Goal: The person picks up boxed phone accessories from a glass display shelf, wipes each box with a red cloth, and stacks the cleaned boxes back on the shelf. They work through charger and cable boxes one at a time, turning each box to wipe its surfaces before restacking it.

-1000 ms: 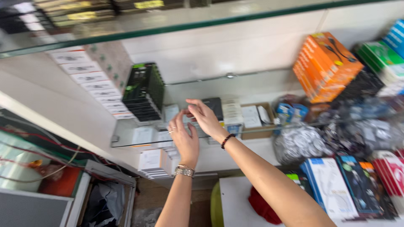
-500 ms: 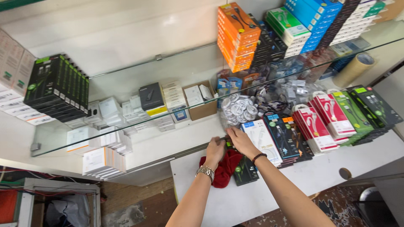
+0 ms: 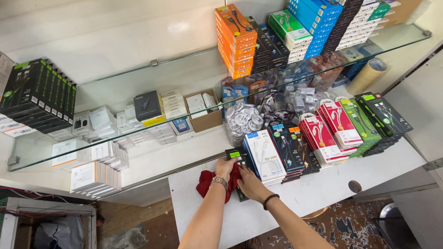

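Since half a second ago your view has tipped slightly lower and both hands have settled at the left end of the row of boxes on the white counter (image 3: 323, 193), where your left hand (image 3: 224, 167) closes its fingers on the top of one black box with green marks (image 3: 235, 154) and your right hand (image 3: 249, 182) lies flat, fingers spread, against its lower part. That box leans back like its neighbours, long axis running away from you toward the glass shelf (image 3: 138, 133), with one red cloth (image 3: 207, 180) bunched under your left wrist. One open cardboard box (image 3: 210, 119) behind the glass holds small white packets, too blurred to count, and one roll of tape (image 3: 368, 76) lies at the right.
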